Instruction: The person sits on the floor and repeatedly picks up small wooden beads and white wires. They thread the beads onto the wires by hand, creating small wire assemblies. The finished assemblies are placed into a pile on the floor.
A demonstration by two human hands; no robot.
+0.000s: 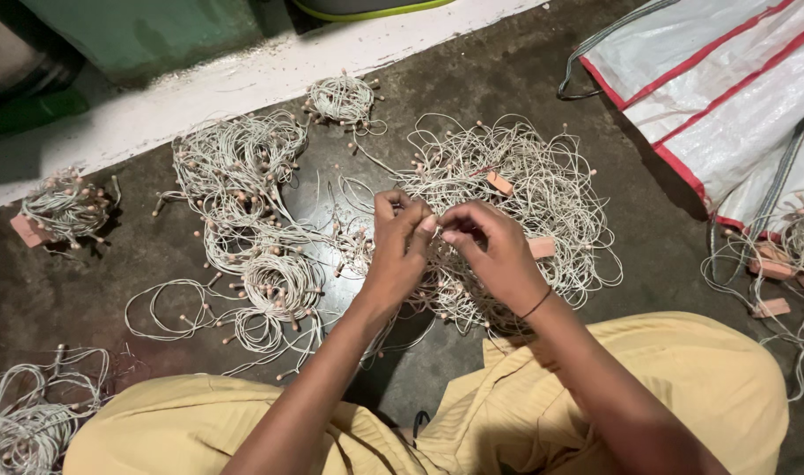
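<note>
Dark concrete floor, and close in both hands meet: left hand (pixel 400 239) and right hand (pixel 487 244) pinch one cord strand between fingertips, the strand running side to side between them. Just beyond lies the big tangled cord heap (pixel 543 189); farther left, coiled bundles (pixel 234 167).

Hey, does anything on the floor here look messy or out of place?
Yes: the big cord pile behind both hands is a loose tangle, while the small bundle is coiled. The left hand and right hand pinch one strand.
</note>
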